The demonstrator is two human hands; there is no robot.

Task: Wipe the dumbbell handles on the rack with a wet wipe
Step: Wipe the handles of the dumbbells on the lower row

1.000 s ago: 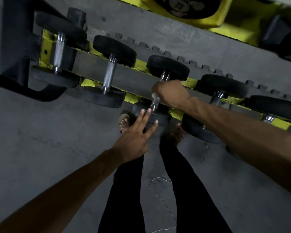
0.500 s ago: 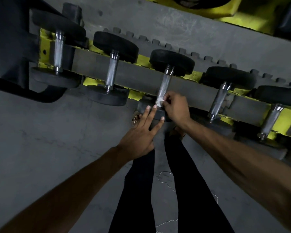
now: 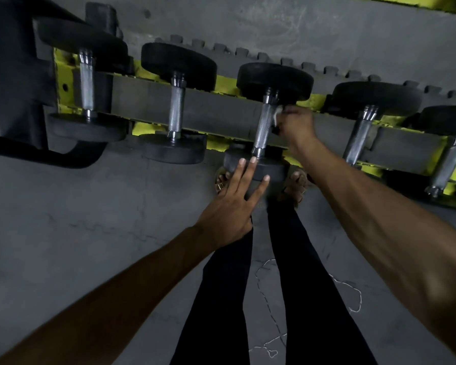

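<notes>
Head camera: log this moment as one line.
phase: handle wipe | right hand: pinches wet wipe against middle dumbbell handle, far end | left hand: flat on its near weight head

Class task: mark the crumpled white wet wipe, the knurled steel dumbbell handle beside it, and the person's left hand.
white wet wipe [image 3: 277, 115]: head view, the crumpled white patch that shows.
knurled steel handle [image 3: 264, 127]: head view, middle of the shaft.
left hand [image 3: 231, 204]: head view, back of the hand.

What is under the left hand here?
The left hand lies flat on the near weight of the middle dumbbell. Below that weight, sandalled toes show; the floor between them is covered.
</notes>
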